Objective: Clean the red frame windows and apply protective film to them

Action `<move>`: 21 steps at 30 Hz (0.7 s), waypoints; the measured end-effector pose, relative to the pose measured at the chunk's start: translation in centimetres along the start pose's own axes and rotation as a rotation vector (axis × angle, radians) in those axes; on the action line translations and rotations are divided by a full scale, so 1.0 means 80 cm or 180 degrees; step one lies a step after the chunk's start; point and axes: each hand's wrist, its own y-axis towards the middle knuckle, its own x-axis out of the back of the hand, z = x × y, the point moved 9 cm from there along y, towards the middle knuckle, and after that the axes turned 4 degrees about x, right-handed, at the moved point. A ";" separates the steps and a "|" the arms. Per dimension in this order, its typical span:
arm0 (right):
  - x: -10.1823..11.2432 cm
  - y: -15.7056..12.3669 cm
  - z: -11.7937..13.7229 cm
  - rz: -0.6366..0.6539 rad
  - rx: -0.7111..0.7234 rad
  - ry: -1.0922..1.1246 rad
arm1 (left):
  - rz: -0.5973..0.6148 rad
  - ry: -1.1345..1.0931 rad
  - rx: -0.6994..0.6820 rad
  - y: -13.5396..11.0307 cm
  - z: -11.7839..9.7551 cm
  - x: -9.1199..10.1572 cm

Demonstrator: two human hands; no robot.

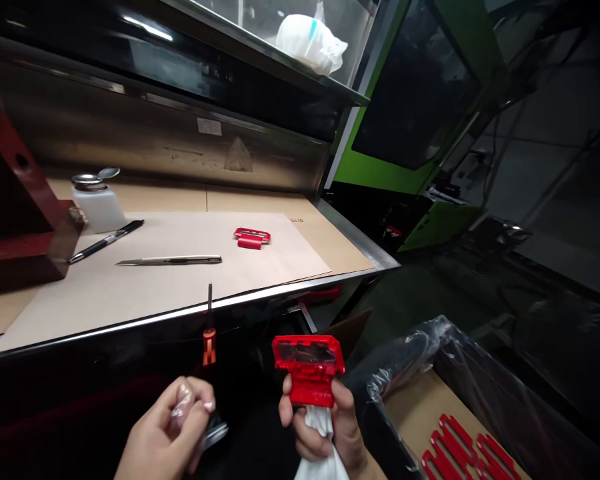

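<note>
My right hand [325, 427] is closed round the stem of a red plastic part [309, 370] with a window-like frame on top, held upright, together with a white cloth [323, 453] that hangs below my fingers. My left hand [173, 433] is closed in a pinch on a small clear or shiny piece [185, 403], and a dark flat object [215, 435] sticks out beneath it. Both hands are low in front of the workbench edge [190, 310]. A second red plastic part [251, 238] lies on the brown paper sheet [150, 267] on the bench.
On the bench lie a utility knife [170, 261], a black pen [106, 241], a white dispenser bottle [98, 200] and a red machine block [15, 207]. An orange-handled tool [209, 327] hangs at the bench edge. At lower right, a plastic-lined box [430, 400] holds several red parts [467, 453]. A green machine [420, 113] stands behind.
</note>
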 end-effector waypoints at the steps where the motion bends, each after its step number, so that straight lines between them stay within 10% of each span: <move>1: -0.003 0.002 -0.007 0.0055 -0.0026 0.0163 | 0.0028 0.0137 -0.0161 0.001 -0.014 -0.005; 8: -0.021 0.012 -0.032 0.0356 -0.0110 0.0473 | -0.0120 0.0891 -0.1731 0.002 -0.072 -0.019; 21: -0.015 0.022 -0.048 0.0142 -0.0335 0.0053 | -0.0155 0.1105 -0.2199 -0.006 -0.078 -0.023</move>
